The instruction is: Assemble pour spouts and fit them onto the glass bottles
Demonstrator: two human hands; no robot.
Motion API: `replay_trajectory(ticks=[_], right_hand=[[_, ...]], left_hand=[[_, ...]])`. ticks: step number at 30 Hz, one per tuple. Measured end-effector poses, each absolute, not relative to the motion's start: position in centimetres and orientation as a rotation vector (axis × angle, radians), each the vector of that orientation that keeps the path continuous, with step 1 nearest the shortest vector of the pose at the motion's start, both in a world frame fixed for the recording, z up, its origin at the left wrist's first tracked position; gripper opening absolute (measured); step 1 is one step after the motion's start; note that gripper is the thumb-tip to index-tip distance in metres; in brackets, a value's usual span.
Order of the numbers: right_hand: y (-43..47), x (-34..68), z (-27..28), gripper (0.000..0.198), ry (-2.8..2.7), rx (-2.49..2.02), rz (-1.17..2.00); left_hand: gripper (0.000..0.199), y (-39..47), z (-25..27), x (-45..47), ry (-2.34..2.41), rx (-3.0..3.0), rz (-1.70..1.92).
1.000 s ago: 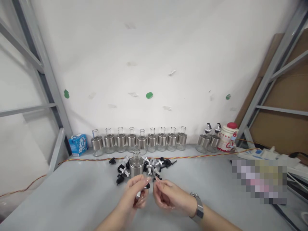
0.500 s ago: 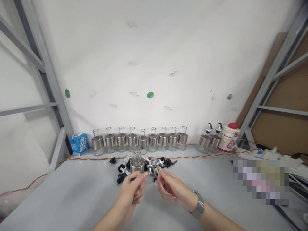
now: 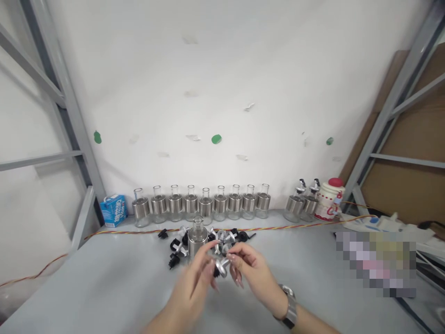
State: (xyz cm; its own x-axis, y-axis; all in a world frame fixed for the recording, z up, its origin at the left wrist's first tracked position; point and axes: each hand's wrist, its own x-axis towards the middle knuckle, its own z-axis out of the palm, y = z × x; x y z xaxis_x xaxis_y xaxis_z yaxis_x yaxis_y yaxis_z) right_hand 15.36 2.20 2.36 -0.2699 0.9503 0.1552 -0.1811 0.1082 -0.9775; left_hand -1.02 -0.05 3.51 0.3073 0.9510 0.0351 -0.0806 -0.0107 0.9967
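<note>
A silver bottle pourer (image 3: pixel 221 266) with a black end is held between my two hands, low over the table. My right hand (image 3: pixel 251 269) pinches its silver tip between thumb and fingers. The fingers of my left hand (image 3: pixel 194 280) are at the black end, partly blurred, with the index finger stretched over the pourer. Just behind my left hand stands a glass bottle (image 3: pixel 198 236) with a steel sleeve and an uncapped neck. Around that bottle lies a pile of loose black and silver pourer parts (image 3: pixel 178 247), partly hidden by my hands.
A row of several uncapped steel-sleeved bottles (image 3: pixel 220 205) lines the wall. Two bottles with pourers fitted (image 3: pixel 295 206) stand at right beside a white-and-red jar (image 3: pixel 330 199). A blue carton (image 3: pixel 114 211) is at left. A twisted cord (image 3: pixel 139 231) crosses the table; a power strip (image 3: pixel 385 223) lies right.
The silver pourer has come into view between my hands. My left hand has loosened from a closed fist and turned toward it; my right hand has shifted its fingers onto the silver tip.
</note>
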Motion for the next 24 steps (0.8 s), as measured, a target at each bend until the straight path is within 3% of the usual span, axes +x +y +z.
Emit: replay_trajectory(ticks=[3, 5, 8, 13, 24], right_hand=[[3.2, 16.3, 3.8, 0.022, -1.259, -0.82, 1.212], [4.0, 16.9, 5.2, 0.022, -1.241, -0.792, 1.147], [5.1, 17.1, 7.4, 0.022, -1.307, -0.79, 1.117], [6.6, 15.3, 10.1, 0.021, -1.461, -0.808, 1.083], [7.1, 14.3, 12.6, 0.023, -2.028, -0.938, 0.762]], left_hand=[[0.042, 0.2, 4.2, -2.9, 1.232, 1.77, 1.39], [0.049, 1.0, 4.0, -3.3, 1.473, 1.898, 1.511], [0.067, 2.5, 2.7, -3.1, 1.561, 1.811, 1.378], [0.062, 3.0, 1.4, -2.6, 1.516, 1.783, 1.281], [0.074, 1.6, 2.3, -1.9, 1.549, 1.871, 1.186]])
